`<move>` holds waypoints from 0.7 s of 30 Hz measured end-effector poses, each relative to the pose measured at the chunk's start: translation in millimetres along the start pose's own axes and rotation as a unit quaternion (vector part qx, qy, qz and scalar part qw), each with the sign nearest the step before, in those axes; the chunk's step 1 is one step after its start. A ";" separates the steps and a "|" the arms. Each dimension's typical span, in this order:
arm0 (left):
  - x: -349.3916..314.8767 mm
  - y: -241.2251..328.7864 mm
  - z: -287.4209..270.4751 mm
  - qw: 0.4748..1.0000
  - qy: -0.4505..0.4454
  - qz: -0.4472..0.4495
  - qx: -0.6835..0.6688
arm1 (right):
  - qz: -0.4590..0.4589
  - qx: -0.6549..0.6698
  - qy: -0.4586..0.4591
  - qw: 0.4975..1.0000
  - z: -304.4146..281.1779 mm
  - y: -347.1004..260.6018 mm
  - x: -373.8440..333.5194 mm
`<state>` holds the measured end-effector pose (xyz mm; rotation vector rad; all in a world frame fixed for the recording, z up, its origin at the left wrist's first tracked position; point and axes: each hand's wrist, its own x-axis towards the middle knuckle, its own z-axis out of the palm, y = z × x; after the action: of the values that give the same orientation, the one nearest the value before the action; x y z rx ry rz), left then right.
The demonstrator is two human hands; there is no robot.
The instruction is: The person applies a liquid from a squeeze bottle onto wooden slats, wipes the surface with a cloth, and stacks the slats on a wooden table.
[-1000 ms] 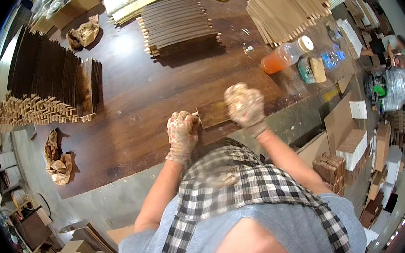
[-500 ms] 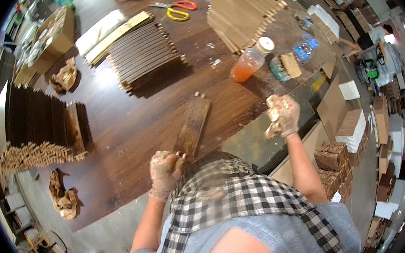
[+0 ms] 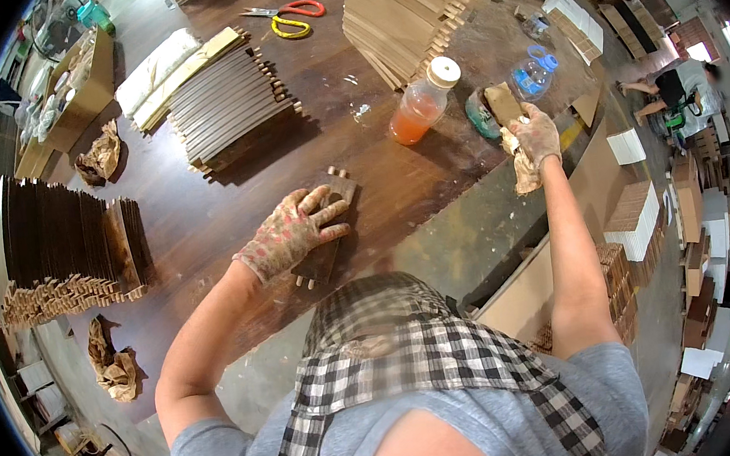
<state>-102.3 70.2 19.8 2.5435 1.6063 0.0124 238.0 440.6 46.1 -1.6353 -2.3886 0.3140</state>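
My left hand [image 3: 291,231], in a stained glove, lies with fingers spread across a small dark wooden board [image 3: 325,251]. Short dowel pegs stick out of both ends of that board. My gloved right hand [image 3: 537,137] is closed on a crumpled tan cloth [image 3: 527,175], which hangs below the fingers. Its fingertips reach the edge of a brown block [image 3: 503,104] at the mouth of a greenish clear container [image 3: 481,116]; whether they grip the block I cannot tell. To the left stands a bottle of orange liquid [image 3: 418,115] with a white cap.
Stacks of pegged boards [image 3: 226,105] stand at the table's far side, with a taller dark stack [image 3: 58,235] at left. Scissors [image 3: 283,18], a blue-capped bottle [image 3: 533,76] and crumpled brown pieces [image 3: 112,362] lie about. Another person [image 3: 677,92] is far right.
My left hand has moved from the board's near end to lie spread on top of it. My right hand has carried the cloth away from me and rightward to the container.
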 end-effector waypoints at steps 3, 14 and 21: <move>-5.6 -1.9 4.6 0.999 0.013 -0.028 0.034 | -0.050 -0.088 0.053 0.993 3.7 -10.9 -9.6; -28.5 48.9 21.8 0.945 0.137 -0.267 -0.134 | 0.074 0.512 -0.107 0.849 -39.7 -34.5 -77.7; -23.8 76.4 19.7 0.907 0.167 -0.338 -0.188 | -0.059 0.408 -0.290 0.864 15.8 -101.4 -182.8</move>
<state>-42.4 14.4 10.7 1.6614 2.2608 0.6444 207.7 233.2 49.5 -1.0543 -2.1519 1.7171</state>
